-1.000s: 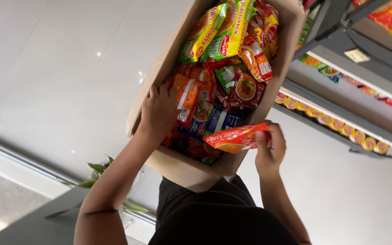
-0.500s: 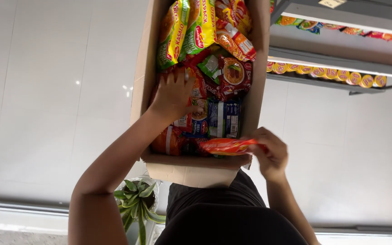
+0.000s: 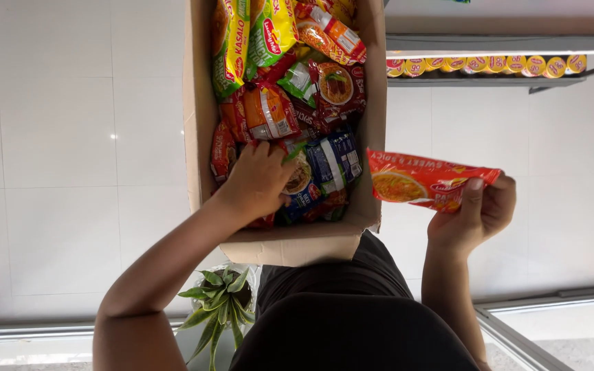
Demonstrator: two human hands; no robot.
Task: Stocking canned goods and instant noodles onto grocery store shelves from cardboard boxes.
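Right hand (image 3: 472, 216) pinches an orange packet (image 3: 426, 180) beside the box (image 3: 290, 244); left hand (image 3: 259, 180), fingers curled, rests on packets (image 3: 324, 165) inside.

Orange-red noodle packet (image 3: 424, 182), flat, roughly level, right of frame, clear of the box. Cardboard box (image 3: 199, 124), open, centre top, packed with assorted noodle packets.
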